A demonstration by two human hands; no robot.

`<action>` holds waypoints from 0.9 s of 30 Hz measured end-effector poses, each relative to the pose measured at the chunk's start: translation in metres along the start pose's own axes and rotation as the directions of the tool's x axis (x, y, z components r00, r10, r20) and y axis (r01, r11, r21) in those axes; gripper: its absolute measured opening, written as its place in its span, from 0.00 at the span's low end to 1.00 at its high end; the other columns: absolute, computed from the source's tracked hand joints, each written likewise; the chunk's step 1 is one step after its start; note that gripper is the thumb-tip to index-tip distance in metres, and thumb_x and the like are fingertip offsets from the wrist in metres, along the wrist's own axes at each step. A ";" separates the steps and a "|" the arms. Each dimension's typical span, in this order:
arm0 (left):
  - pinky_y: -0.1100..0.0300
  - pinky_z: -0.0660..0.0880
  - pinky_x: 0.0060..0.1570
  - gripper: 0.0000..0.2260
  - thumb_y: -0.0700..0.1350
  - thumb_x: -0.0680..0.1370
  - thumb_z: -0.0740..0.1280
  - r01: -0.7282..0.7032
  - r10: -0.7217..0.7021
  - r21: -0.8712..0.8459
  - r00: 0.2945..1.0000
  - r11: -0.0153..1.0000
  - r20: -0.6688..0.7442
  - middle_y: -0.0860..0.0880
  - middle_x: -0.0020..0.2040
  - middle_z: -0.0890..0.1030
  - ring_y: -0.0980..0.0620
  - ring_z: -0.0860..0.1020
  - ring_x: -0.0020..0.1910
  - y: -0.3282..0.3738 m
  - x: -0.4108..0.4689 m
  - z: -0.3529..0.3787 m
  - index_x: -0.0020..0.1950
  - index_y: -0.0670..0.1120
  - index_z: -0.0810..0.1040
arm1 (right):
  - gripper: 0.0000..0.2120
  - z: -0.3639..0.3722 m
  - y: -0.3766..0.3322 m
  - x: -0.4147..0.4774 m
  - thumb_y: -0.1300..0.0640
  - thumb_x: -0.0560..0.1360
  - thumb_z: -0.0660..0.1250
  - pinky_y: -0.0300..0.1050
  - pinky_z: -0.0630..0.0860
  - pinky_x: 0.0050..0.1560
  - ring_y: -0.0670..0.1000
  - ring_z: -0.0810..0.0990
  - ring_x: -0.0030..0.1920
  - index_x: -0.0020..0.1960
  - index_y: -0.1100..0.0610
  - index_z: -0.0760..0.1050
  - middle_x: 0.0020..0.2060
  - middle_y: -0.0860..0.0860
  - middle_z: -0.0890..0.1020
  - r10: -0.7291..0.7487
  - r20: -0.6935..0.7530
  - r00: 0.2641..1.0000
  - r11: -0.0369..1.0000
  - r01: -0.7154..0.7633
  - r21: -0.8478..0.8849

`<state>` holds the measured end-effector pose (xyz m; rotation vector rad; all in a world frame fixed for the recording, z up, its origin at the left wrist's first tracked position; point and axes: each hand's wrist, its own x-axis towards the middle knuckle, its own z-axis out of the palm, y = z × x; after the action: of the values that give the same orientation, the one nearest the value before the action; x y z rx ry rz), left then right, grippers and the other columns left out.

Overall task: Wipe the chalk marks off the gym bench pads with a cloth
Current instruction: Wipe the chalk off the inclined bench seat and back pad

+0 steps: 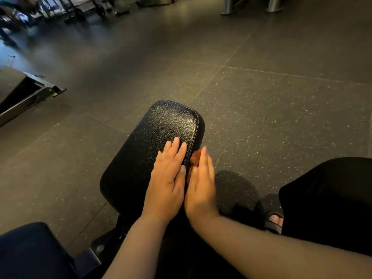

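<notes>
Black bench pad (161,127), left hand (167,178) flat on top, right hand (201,186) alongside

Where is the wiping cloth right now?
In the head view, the brown cloth sits between the right hand and the right edge of the black bench pad, beside the left hand lying flat on top.

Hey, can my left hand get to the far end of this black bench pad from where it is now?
Probably yes. The left hand lies flat on the bench pad, and nothing sits on the pad beyond its fingertips.
</notes>
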<state>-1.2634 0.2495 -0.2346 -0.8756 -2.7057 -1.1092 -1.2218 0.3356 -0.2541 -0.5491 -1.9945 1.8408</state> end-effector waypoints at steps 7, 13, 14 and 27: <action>0.53 0.46 0.79 0.24 0.40 0.83 0.57 -0.004 0.004 -0.008 1.000 1.000 0.004 0.56 0.81 0.56 0.58 0.50 0.80 -0.005 -0.010 -0.001 0.79 0.51 0.62 | 0.26 -0.009 -0.016 0.064 0.62 0.85 0.50 0.12 0.48 0.57 0.37 0.56 0.72 0.82 0.53 0.52 0.80 0.50 0.57 0.002 -0.072 0.997 0.999 -0.004 -0.033; 0.51 0.46 0.80 0.24 0.38 0.83 0.57 0.001 -0.001 -0.006 1.000 1.000 0.013 0.53 0.81 0.57 0.56 0.51 0.80 -0.015 -0.026 -0.004 0.79 0.48 0.63 | 0.26 0.005 0.008 -0.009 0.59 0.86 0.50 0.17 0.47 0.64 0.32 0.51 0.71 0.82 0.50 0.47 0.81 0.50 0.50 -0.036 -0.004 0.999 0.998 0.036 -0.046; 0.52 0.45 0.80 0.24 0.38 0.82 0.57 0.010 -0.010 -0.013 1.000 1.000 0.013 0.53 0.81 0.57 0.56 0.51 0.80 -0.015 -0.028 -0.004 0.79 0.48 0.63 | 0.26 0.006 0.014 -0.029 0.58 0.86 0.50 0.18 0.47 0.65 0.31 0.50 0.72 0.82 0.50 0.46 0.81 0.49 0.49 -0.010 0.032 0.999 0.999 0.011 -0.043; 0.50 0.47 0.80 0.24 0.36 0.81 0.57 0.072 -0.081 -0.146 0.995 0.987 -0.058 0.54 0.79 0.61 0.57 0.54 0.80 -0.016 -0.041 -0.001 0.77 0.47 0.67 | 0.29 0.005 0.019 -0.066 0.60 0.85 0.53 0.29 0.50 0.74 0.40 0.52 0.77 0.79 0.44 0.43 0.81 0.48 0.48 0.005 0.135 0.991 0.997 0.005 -0.074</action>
<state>-1.2384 0.2204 -0.2559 -0.7464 -2.6552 -1.3387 -1.1671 0.2988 -0.2742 -0.4561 -2.1586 1.8552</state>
